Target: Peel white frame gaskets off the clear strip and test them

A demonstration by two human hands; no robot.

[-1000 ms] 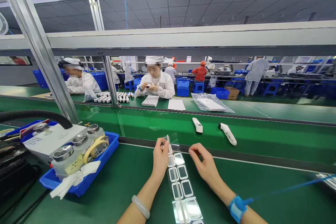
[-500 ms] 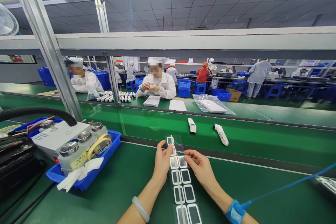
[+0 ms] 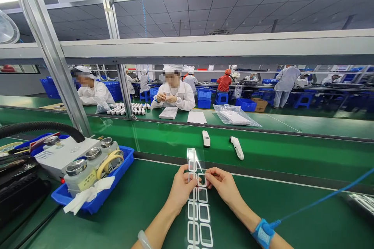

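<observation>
Since the earlier frame, the left hand sits lower along the transparent strip, and the strip's near end has swung leftward at the bottom of the frame. Farther up, the left white device and the right white device have both shifted left along the green channel. The right hand is in nearly the same place.

The strip stands just right of the lower centre of the frame, between the 2 hands, over the green bench. Its long axis runs almost straight up the picture, from the bottom edge to just below the green channel, and white frame outlines line it in 2 columns. The left hand is closed on its left edge, thumb on the upper face and fingers behind, some showing through the film.

What matters most in space is at the top of the right column: the topmost right outline lies directly left of the right hand's fingertips, which are drawn together at its right side. The right hand is nearer to this outline; the left thumb presses over the neighbouring column. Whether the right fingertips pinch the edge or only touch it, I cannot tell.

A blue wrist strap circles the right wrist at lower right. At lower left, a blue tray carries metal-lidded jars, well apart from the strip.
</observation>
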